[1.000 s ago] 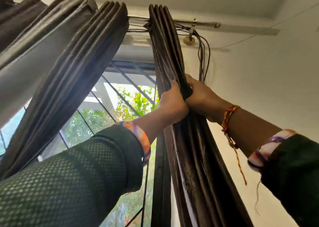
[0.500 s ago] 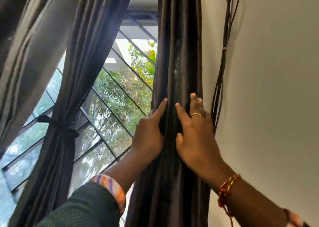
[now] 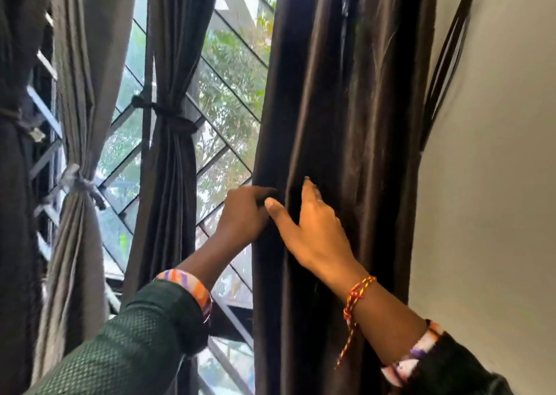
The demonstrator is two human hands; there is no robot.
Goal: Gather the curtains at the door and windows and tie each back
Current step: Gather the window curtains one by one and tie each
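A dark brown curtain [image 3: 346,109] hangs loose at the right side of the window, next to the wall. My left hand [image 3: 243,214] curls round its left edge at mid height. My right hand [image 3: 313,229] lies flat on the curtain's front folds, fingers straight, thumb beside the left hand. A second dark curtain [image 3: 171,64] in the middle is bound with a dark tie [image 3: 168,118]. A grey curtain [image 3: 78,94] further left is bound with a grey tie [image 3: 75,181].
A window grille [image 3: 228,73] with slanted bars shows green trees outside. Another dark tied curtain [image 3: 15,184] fills the far left. Black cables [image 3: 445,64] run down the pale wall [image 3: 496,184] on the right.
Both hands slid down the right curtain from near the rod to mid height. My left hand now curls round the curtain's edge. The view dropped, showing the tied curtains.
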